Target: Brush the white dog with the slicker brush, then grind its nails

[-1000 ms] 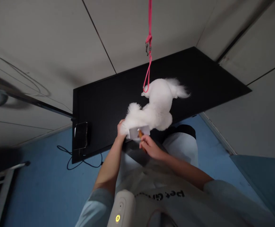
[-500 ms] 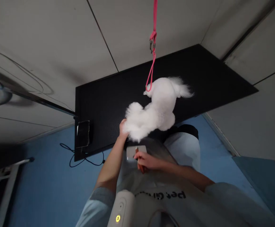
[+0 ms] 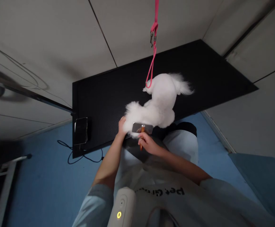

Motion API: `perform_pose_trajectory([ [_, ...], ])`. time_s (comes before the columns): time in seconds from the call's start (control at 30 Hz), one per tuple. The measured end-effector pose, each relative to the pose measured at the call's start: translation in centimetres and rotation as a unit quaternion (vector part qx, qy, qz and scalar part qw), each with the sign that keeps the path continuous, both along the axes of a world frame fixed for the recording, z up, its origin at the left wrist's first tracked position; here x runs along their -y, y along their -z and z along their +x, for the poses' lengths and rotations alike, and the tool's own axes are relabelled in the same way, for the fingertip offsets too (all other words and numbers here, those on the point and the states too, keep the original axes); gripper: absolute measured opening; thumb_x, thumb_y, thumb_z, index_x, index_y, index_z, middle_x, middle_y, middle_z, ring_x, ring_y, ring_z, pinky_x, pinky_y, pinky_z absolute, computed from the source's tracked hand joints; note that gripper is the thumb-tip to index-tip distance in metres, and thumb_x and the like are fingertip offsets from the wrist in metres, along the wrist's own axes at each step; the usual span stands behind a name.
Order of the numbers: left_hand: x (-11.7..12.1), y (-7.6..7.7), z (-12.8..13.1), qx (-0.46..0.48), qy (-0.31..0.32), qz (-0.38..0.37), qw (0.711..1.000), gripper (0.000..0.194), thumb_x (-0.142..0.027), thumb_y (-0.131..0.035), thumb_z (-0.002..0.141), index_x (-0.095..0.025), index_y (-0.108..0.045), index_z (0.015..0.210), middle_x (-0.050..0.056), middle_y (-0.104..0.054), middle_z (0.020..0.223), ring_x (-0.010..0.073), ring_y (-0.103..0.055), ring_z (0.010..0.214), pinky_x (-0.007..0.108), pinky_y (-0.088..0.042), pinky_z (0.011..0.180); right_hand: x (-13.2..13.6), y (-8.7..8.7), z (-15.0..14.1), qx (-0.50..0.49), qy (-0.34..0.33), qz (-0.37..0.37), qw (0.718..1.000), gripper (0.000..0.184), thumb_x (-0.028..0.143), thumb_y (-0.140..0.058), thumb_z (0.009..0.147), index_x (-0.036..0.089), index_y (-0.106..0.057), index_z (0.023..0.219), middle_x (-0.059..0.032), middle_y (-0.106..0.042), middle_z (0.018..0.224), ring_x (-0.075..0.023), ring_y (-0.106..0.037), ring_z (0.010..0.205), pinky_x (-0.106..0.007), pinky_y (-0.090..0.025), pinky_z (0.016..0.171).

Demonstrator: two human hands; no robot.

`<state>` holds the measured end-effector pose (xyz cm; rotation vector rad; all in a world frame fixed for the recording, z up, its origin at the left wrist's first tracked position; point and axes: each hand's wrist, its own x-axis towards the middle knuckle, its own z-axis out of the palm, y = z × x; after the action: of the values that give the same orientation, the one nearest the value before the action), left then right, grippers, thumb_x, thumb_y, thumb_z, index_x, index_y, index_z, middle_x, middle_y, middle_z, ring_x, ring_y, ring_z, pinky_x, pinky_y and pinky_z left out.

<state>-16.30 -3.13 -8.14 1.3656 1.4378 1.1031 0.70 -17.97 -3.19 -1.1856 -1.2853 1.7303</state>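
A white fluffy dog [image 3: 163, 91] is on the black grooming table [image 3: 99, 91], its bushy tail to the right. My left hand [image 3: 121, 125] presses against the fur at the dog's left end, holding it there, with some fingers hidden in the coat. In my right hand [image 3: 148, 143] is a slicker brush [image 3: 142, 128], gripped by its orange-brown handle. Its flat rectangular head lies over the fur at the dog's near side; whether the pins touch the coat I cannot tell.
A pink grooming loop [image 3: 151, 69] hangs from above beside the dog. On the table's left end is a phone-like dark slab [image 3: 81, 130]. Below that end, a black cable [image 3: 69, 157] curls. A white device [image 3: 123, 205] with a yellow light sits close to my chest.
My right hand has lifted the slicker brush up and forward from my lap to the dog's fur. My left hand stays at the dog's left end.
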Motion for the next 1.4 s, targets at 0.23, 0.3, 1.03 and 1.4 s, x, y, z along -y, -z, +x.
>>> perform_pose_trajectory([
  [0.23, -1.4, -3.1, 1.4, 0.045, 0.055, -0.006, 0.997, 0.014, -0.029, -0.066, 0.070, -0.016, -0.061, 0.070, 0.003, -0.062, 0.073, 0.0176, -0.058, 0.081, 0.027, -0.046, 0.079, 1.9, -0.9, 0.3, -0.016, -0.174, -0.080, 0.981, 0.020, 0.010, -0.042, 0.081, 0.021, -0.048, 0.097, 0.0059, -0.055, 0.063, -0.0089, -0.049, 0.043, -0.021, -0.038, 0.045],
  [0.3, -1.8, -4.2, 2.2, 0.042, 0.096, -0.025, 0.994, 0.018, -0.032, -0.067, 0.069, -0.016, -0.060, 0.064, 0.002, -0.060, 0.066, 0.0175, -0.058, 0.077, 0.027, -0.046, 0.075, 1.4, -1.1, 0.7, 0.002, -0.106, -0.030, 0.994, 0.019, 0.012, -0.044, 0.083, 0.021, -0.048, 0.099, 0.0051, -0.057, 0.069, -0.0074, -0.049, 0.048, -0.020, -0.039, 0.048],
  [1.03, -0.9, -7.9, 5.2, 0.221, 0.164, -0.248, 0.929, 0.027, -0.026, -0.074, 0.054, -0.011, -0.067, 0.074, 0.004, -0.068, 0.063, 0.0141, -0.061, 0.051, 0.023, -0.046, 0.051, 1.3, -4.5, 2.6, 0.056, -0.040, 0.015, 0.998, 0.017, 0.011, -0.043, 0.084, 0.021, -0.046, 0.098, 0.0052, -0.056, 0.069, -0.0082, -0.054, 0.054, -0.020, -0.041, 0.053],
  [1.4, -0.2, -7.0, 4.5, 0.193, 0.161, -0.193, 0.948, 0.048, -0.047, -0.078, 0.060, -0.010, -0.069, 0.088, 0.010, -0.072, 0.078, 0.0191, -0.066, 0.066, 0.027, -0.052, 0.063, 1.0, -4.0, 2.5, 0.097, -0.058, 0.052, 0.992, 0.015, 0.011, -0.043, 0.084, 0.021, -0.047, 0.096, 0.0054, -0.055, 0.066, -0.0092, -0.054, 0.057, -0.020, -0.042, 0.056],
])
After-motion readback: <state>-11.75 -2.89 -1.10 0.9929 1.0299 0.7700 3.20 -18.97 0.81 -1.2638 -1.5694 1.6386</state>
